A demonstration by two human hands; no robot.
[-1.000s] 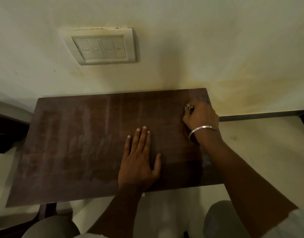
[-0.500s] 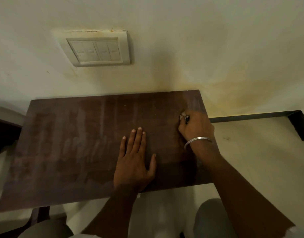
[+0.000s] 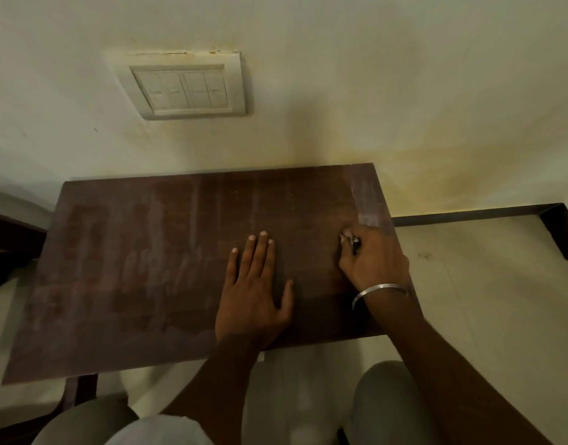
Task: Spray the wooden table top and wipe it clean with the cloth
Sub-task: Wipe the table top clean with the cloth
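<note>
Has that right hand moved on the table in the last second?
Yes. The right hand, gripping the cloth, has slid toward the person along the table top's right side, away from its far edge.

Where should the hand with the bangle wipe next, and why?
Probably push the right hand, gripping a small wad, forward onto the pale streak just beyond it; that strip of table top looks cloudy.

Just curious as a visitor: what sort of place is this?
Probably a room in a home: a small wooden table stands against a stained painted wall bearing a switch panel, over a pale floor.
</note>
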